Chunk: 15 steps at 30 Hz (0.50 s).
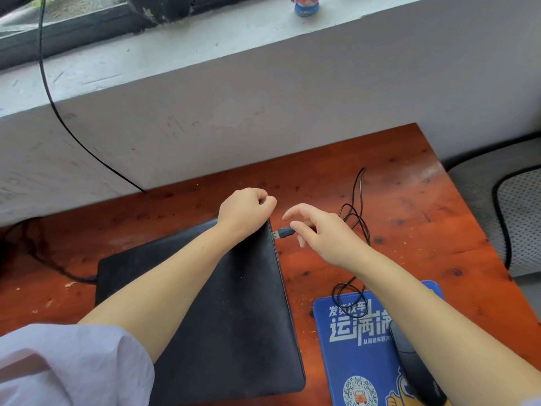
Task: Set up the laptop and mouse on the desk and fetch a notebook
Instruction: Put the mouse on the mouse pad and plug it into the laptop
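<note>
A closed black laptop (240, 312) lies flat on the reddish wooden desk (395, 200). My left hand (246, 212) is curled over the laptop's far right corner. My right hand (319, 232) pinches the mouse cable's USB plug (282, 233), whose metal tip sits right at the laptop's right edge. The black cable (355, 212) loops across the desk behind my right hand. A black mouse (415, 367) rests on a blue mouse pad (357, 356) at the lower right, partly hidden by my right forearm. No notebook is in view.
A black power cord (44, 259) runs from the laptop's left side across the desk. Another thin cable (55, 106) hangs down the white wall from the window sill. A small figurine (306, 5) stands on the sill. A mesh chair (518, 212) stands right of the desk.
</note>
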### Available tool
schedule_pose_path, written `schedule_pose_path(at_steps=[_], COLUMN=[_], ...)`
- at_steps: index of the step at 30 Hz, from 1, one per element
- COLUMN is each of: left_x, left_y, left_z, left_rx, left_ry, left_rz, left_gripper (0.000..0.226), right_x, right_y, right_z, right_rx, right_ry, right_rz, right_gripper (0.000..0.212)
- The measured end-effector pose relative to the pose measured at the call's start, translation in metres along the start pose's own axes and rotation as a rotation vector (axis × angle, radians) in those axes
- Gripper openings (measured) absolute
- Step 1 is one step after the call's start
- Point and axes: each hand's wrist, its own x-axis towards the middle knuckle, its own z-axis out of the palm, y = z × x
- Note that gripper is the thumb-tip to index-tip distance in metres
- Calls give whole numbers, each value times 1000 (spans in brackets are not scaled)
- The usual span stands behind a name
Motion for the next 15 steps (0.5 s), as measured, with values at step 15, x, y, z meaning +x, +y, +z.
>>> schedule_pose_path(at_steps=[15], left_x=[3], left_y=[-3], left_z=[1], left_rx=[3], left_ry=[24], left_rz=[-14], left_gripper=[32], right_x=[4], right_y=[8], right_z=[14], right_rx=[-104], right_ry=[65], right_rz=[-200], right_gripper=[12])
